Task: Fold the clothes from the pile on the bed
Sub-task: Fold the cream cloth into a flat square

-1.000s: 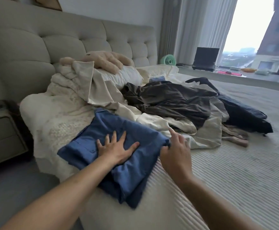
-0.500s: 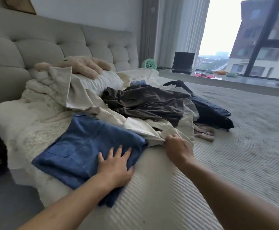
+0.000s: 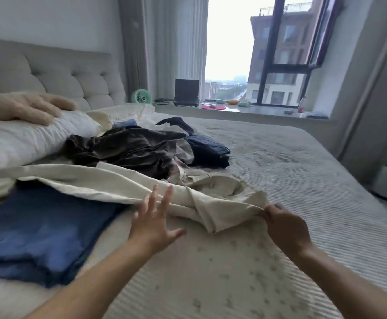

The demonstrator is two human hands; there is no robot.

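Note:
A folded blue garment (image 3: 38,231) lies at the near left of the bed. A beige garment (image 3: 123,185) stretches across the bed, partly over the blue one's far edge. My right hand (image 3: 284,229) pinches the beige garment's near right end. My left hand (image 3: 153,224) hovers with fingers spread just in front of the beige cloth, holding nothing. Behind lie a dark brown garment (image 3: 128,150) and a navy garment (image 3: 208,150) in the pile.
A white pillow (image 3: 33,139) with a plush toy (image 3: 24,107) lies at the left by the padded headboard (image 3: 56,74). A green fan (image 3: 141,96) and a laptop (image 3: 186,92) stand on the window sill. The striped bedcover (image 3: 291,171) stretches right.
My left hand has lifted off the blue garment and moved right. My right hand took hold of the beige garment and pulled it toward me and to the right. The view swung right.

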